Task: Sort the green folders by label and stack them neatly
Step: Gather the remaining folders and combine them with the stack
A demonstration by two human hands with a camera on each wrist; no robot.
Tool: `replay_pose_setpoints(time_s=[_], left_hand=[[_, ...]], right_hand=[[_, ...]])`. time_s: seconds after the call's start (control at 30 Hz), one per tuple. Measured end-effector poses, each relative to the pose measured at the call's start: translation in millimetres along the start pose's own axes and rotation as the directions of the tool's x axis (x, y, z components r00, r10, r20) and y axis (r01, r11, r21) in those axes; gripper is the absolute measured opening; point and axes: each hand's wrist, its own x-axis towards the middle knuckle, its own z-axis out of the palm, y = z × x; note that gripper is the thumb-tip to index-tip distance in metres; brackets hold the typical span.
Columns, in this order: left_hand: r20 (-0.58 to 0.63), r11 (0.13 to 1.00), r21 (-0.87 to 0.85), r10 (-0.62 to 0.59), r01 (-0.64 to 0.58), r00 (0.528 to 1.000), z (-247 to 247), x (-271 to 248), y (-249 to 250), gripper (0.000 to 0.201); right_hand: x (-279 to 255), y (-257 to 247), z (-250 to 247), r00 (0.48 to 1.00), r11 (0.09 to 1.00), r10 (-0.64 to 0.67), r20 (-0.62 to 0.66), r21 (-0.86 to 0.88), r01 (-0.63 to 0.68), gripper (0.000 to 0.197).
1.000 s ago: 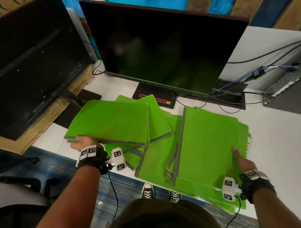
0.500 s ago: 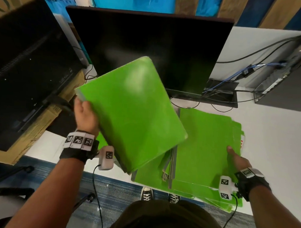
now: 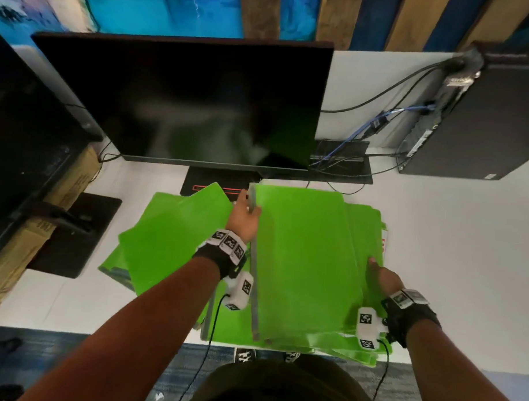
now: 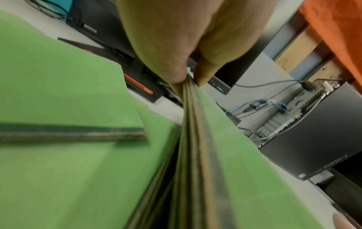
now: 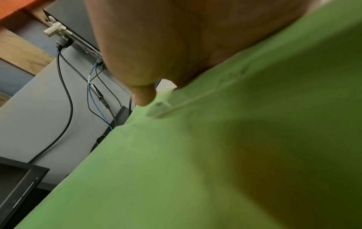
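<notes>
A green folder (image 3: 303,261) lies on top of the right stack (image 3: 373,234) of green folders, grey spine to the left. My left hand (image 3: 246,210) pinches that spine near its far end; in the left wrist view its thumb and a finger of the left hand (image 4: 190,77) close on the layered grey edge. My right hand (image 3: 380,276) holds the stack's right edge. Its thumb (image 5: 145,99) lies on top and its fingers are hidden. A looser pile of green folders (image 3: 172,236) is fanned out to the left.
A dark monitor (image 3: 182,101) on a black stand (image 3: 198,183) rises just behind the folders. A second monitor (image 3: 22,138) and a cardboard box (image 3: 31,231) sit at left. A black computer case (image 3: 482,124) with cables (image 3: 364,134) is at back right. The white desk's front edge (image 3: 73,328) is close to me.
My left hand lifted a folder off the left pile, swung it across in the air and set it on the right stack. My right hand stayed at the stack's right edge.
</notes>
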Motion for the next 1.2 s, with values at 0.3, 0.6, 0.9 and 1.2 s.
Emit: replay_pose_setpoints(time_s=[0.3, 0.6, 0.9, 1.2], left_hand=[[0.125, 0.965, 0.239, -0.144, 0.111, 0.982, 38, -19, -17, 0.060], [-0.013, 0.698, 0.688, -0.260, 0.198, 0.965, -53, -49, -104, 0.091], [0.256, 0.656, 0.747, -0.130, -0.111, 0.958, -87, -89, -127, 0.088], [0.187, 0.581, 0.751, 0.266, -0.312, 0.946, -168, -126, -188, 0.076]], right_hand=[[-7, 2, 8, 0.999, 0.981, 0.023, -0.028, 0.193, -0.017, 0.073], [-9, -2, 7, 0.998, 0.982, 0.032, -0.060, 0.190, -0.020, 0.078], [-13, -3, 4, 0.998, 0.982, 0.027, -0.058, 0.186, -0.016, 0.083], [-16, -4, 4, 0.997, 0.985, 0.038, -0.067, 0.169, -0.026, 0.085]])
